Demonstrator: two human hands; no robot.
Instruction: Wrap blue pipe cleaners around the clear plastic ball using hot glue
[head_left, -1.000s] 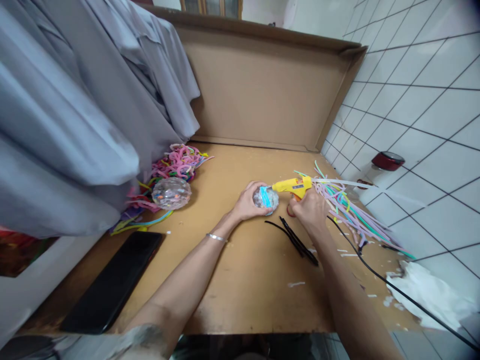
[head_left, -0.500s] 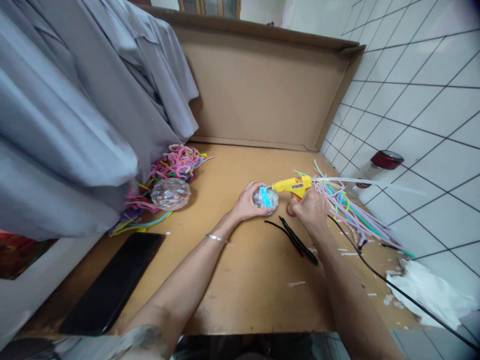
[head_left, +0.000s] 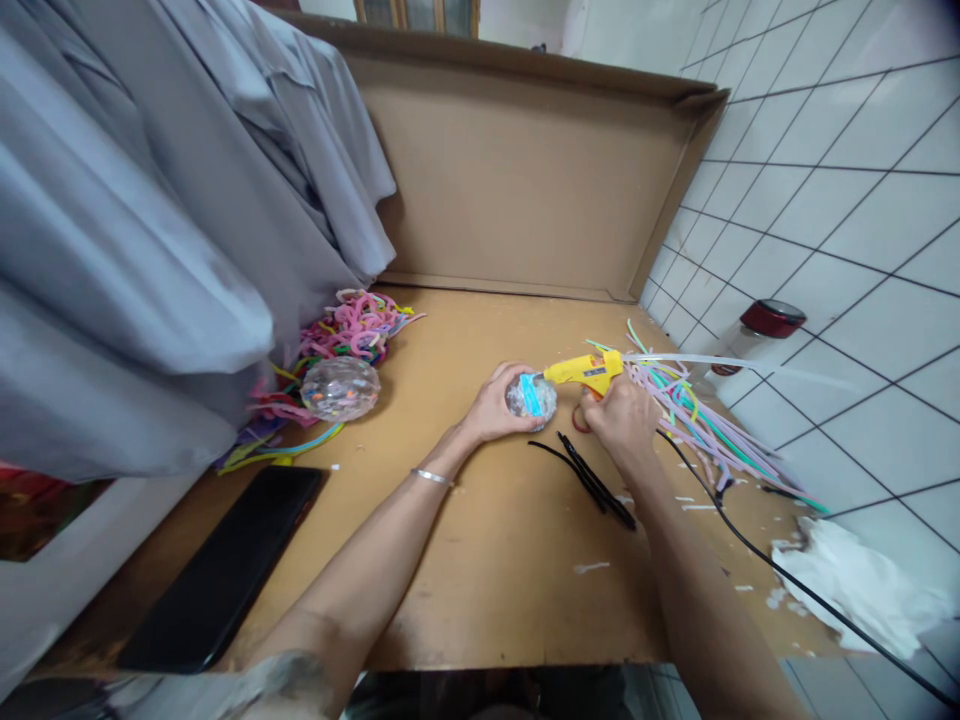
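My left hand (head_left: 496, 405) is wrapped round a clear, faceted plastic ball (head_left: 547, 398) with a bright blue strip (head_left: 532, 394) across its face. In my right hand (head_left: 624, 415) is a yellow glue gun (head_left: 585, 371), its fingers closed about the handle. The nozzle is at the upper right of the blue strip; whether it touches cannot be told. A long translucent glue stick (head_left: 694, 360) sticks out of the gun's back. Below the hands lie several black pipe cleaners (head_left: 596, 485). Part of a red ring-shaped thing (head_left: 578, 418) shows beside the right fingers.
A second clear container (head_left: 341, 389) stands at left by a heap of colourful pipe cleaners (head_left: 360, 325). A black phone (head_left: 225, 570) lies front left. More pipe cleaners (head_left: 720, 430), the black cord (head_left: 780, 565) and white tissue (head_left: 862, 580) are at right. Cardboard (head_left: 517, 180) stands behind.
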